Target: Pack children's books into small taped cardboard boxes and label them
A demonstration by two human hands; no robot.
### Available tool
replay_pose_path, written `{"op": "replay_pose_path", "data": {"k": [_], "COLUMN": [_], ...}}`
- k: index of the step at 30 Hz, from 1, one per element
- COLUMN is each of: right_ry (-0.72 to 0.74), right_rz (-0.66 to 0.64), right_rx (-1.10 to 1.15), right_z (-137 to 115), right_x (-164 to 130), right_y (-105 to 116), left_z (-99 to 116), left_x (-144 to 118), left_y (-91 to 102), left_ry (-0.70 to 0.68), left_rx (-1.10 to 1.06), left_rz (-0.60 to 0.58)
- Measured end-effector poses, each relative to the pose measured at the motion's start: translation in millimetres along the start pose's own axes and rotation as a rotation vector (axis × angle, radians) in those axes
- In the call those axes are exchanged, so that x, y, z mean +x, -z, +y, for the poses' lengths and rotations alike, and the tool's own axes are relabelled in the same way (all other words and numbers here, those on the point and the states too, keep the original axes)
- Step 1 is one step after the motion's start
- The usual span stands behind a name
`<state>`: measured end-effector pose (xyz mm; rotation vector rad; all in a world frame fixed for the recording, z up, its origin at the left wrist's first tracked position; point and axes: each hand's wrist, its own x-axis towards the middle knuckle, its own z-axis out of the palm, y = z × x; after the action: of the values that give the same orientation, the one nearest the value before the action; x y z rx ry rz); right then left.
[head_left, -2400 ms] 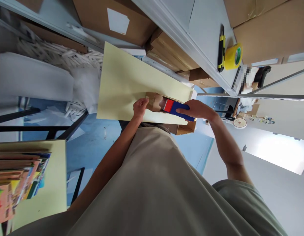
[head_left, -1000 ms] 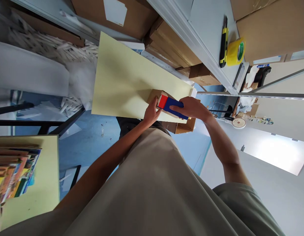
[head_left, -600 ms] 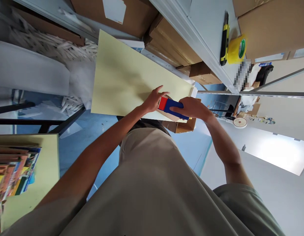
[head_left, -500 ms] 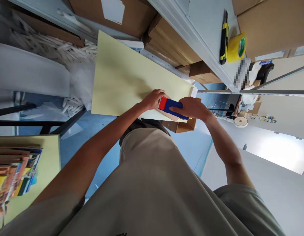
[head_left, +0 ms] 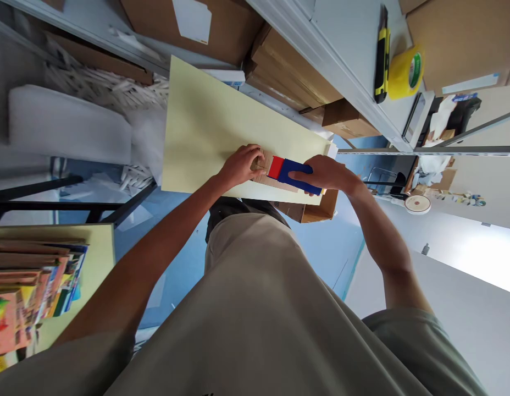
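Observation:
In my right hand (head_left: 324,175) is a flat box-like piece, blue with a red end (head_left: 300,177). The thumb lies across its upper face and the fingers curl around the far end. Underneath is a strip of brown cardboard (head_left: 262,163), lying on the pale yellow tabletop (head_left: 201,126). My left hand (head_left: 240,165) grips the cardboard's left end, thumb and fingers curled at its edges, a short gap from the red end. Some of the cardboard is hidden under the blue piece.
Above the table a grey shelf (head_left: 345,60) carries a yellow-black utility knife (head_left: 382,60) and a yellow tape roll (head_left: 406,71). Cardboard boxes (head_left: 294,66) stand behind the table. At lower left, another table holds a stack of booklets (head_left: 44,280). An open carton (head_left: 327,208) sits below the right end.
My left hand has moved left, away from the red end, and more of the brown cardboard shows between them. The right hand still holds the blue-and-red piece. The whole view has shifted slightly.

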<state>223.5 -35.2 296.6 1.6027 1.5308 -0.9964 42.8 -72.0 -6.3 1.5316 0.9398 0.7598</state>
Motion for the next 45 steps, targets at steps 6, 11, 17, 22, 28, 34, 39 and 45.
{"op": "replay_pose_path", "data": {"k": [6,11,17,22,28,34,39,45], "right_ry": [0.075,0.116,0.137,0.151,0.15,0.149,0.105,0.077], "right_rz": [-0.067,-0.049,-0.05,-0.029,0.02,0.05,-0.035,-0.183], "right_rx": [-0.027,-0.098,-0.102,-0.119,-0.089,-0.059,0.056,0.219], "right_z": [0.5,12.1,25.6,32.0,31.5,33.5,42.4,90.1], "right_x": [19.6,26.0,31.0,31.3,26.4,28.1,30.6,15.5], "right_y": [9.3,14.7,7.5,-3.2,-13.0,-14.4,-12.3,-11.9], "left_z": [0.5,4.8,0.8,1.6,1.2,1.8,3.7,4.8], "left_x": [-23.8,-24.9,-27.2,-29.0,-19.7,-14.1,-11.9,-14.9], "left_y": [10.8,8.9,4.7,1.8,9.9,16.5,19.2,20.4], "left_ry": [0.064,0.077,0.107,0.092,0.016,0.006,0.007,0.035], "left_rx": [0.03,0.128,0.173,0.159,0.237,0.216,0.211,0.238], "left_rz": [0.025,0.005,0.035,0.068,-0.067,-0.137,-0.176,-0.149]}}
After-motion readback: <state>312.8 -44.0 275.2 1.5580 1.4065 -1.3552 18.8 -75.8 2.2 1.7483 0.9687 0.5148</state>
